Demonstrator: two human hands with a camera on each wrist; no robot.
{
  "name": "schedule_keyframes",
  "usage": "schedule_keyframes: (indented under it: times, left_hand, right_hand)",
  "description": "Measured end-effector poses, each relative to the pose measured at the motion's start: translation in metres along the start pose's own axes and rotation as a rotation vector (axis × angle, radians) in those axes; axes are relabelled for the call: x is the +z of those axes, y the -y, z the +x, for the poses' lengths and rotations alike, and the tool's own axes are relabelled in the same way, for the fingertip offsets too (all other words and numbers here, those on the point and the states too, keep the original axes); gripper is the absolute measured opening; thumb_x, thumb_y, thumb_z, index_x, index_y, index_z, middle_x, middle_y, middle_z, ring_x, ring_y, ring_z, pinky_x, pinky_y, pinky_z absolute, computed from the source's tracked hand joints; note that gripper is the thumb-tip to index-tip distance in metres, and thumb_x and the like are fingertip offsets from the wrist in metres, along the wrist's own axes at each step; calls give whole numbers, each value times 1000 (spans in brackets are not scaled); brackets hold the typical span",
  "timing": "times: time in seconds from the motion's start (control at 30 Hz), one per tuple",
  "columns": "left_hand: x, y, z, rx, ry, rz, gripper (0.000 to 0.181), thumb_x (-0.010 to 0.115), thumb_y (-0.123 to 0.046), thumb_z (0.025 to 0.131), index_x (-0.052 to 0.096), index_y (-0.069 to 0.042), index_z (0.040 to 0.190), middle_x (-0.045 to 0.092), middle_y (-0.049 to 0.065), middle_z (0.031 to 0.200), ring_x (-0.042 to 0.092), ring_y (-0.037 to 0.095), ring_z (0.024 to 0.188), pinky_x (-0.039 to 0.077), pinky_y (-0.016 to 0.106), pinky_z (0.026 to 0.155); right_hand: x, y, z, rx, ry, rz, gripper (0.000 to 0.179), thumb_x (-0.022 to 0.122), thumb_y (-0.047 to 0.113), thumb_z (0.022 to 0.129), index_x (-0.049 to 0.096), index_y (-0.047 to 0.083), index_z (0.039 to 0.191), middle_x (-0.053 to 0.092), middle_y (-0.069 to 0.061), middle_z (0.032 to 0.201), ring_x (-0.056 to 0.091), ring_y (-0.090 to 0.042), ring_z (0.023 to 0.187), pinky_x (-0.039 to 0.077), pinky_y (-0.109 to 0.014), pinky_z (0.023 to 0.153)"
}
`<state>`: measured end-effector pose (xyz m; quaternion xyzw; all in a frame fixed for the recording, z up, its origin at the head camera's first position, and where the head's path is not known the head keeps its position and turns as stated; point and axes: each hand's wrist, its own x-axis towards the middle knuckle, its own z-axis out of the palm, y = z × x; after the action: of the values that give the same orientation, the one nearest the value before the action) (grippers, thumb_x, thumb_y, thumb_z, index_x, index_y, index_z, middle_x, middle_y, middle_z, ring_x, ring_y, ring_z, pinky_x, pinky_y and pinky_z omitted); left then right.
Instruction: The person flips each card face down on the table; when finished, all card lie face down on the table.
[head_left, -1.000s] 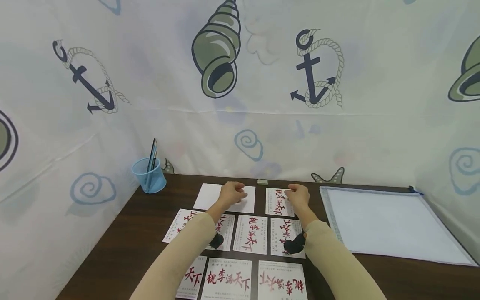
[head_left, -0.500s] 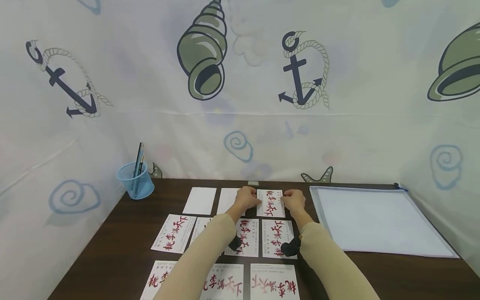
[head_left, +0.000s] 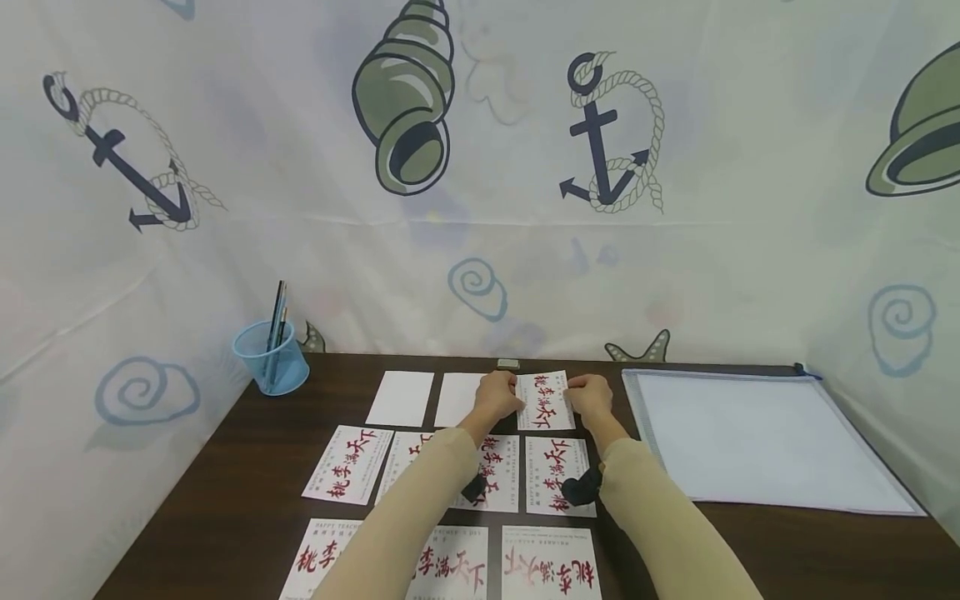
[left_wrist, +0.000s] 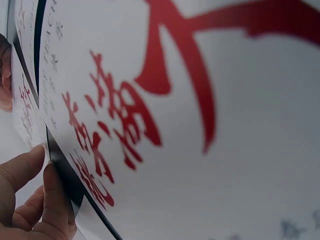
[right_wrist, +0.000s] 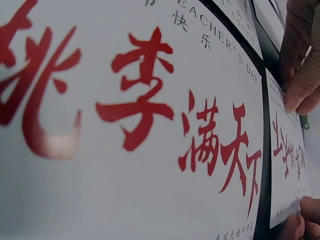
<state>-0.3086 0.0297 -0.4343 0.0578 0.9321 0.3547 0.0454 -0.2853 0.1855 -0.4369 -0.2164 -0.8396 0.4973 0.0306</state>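
At the back of the table, both hands are at a white card (head_left: pixel 543 402) printed with red Chinese characters. My left hand (head_left: pixel 497 397) pinches its left edge between thumb and fingers, which also shows in the left wrist view, where the left hand (left_wrist: pixel 37 195) is close up. The right edge is between the thumb and fingers of my right hand (head_left: pixel 591 395). In the right wrist view this card (right_wrist: pixel 286 150) lies beyond a nearer printed card (right_wrist: pixel 150 190). Left of the held card are two blank white cards, one whole (head_left: pixel 401 398) and one (head_left: pixel 454 398) partly behind the left hand.
More printed cards, such as one at the middle row's left (head_left: pixel 348 465) and one in front (head_left: pixel 551 563), lie in rows on the dark table (head_left: pixel 202 508). A blue cup (head_left: pixel 272 358) with pens stands back left. A large white sheet (head_left: pixel 772 437) lies right.
My left hand has moved right, from over the blank cards to the left edge of the printed card. That card now lies slightly turned. The view has shifted a little.
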Motion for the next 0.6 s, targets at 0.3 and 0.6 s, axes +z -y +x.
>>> schedule_keyframes:
  times: [0.3,0.6]
  left_hand:
    - [10,12,9,41,-26,-21,48,81,-9,70,64,1,114,62,6,88,54,18,78,48,32,75]
    - [-4,0,-10,32,-38,-87,47,76,-7,75,60,0,119,63,10,96,56,22,85,48,37,80]
  right_hand:
    - [2,-3,-3,-80,-66,41,17,60,0,84,63,-2,101,61,-13,89,54,-25,82,41,-35,72]
    - [1,-11,4,-83,-34,284,18,61,-4,83,61,-5,101,54,-3,79,48,-12,71,39,-20,60]
